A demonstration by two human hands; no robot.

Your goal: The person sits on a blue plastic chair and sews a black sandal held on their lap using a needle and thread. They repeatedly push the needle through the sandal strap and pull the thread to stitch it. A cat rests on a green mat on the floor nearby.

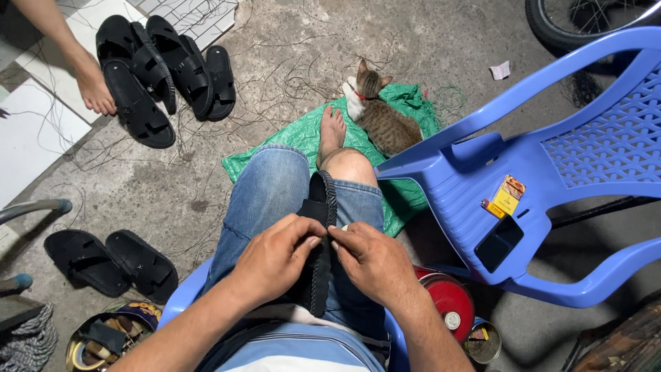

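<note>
A black sandal stands on edge between my knees, its stitched sole rim facing up. My left hand pinches its left side near the middle. My right hand grips the right side, fingertips pressed to the rim. I sit in blue jeans on a blue plastic seat, with one bare foot stretched out on a green plastic sheet.
A tabby cat lies on the green sheet. A blue plastic chair on the right carries a small yellow box and a dark phone. Black sandals are piled at top left, a pair at lower left. Another person's bare foot stands beside the pile. Red tin.
</note>
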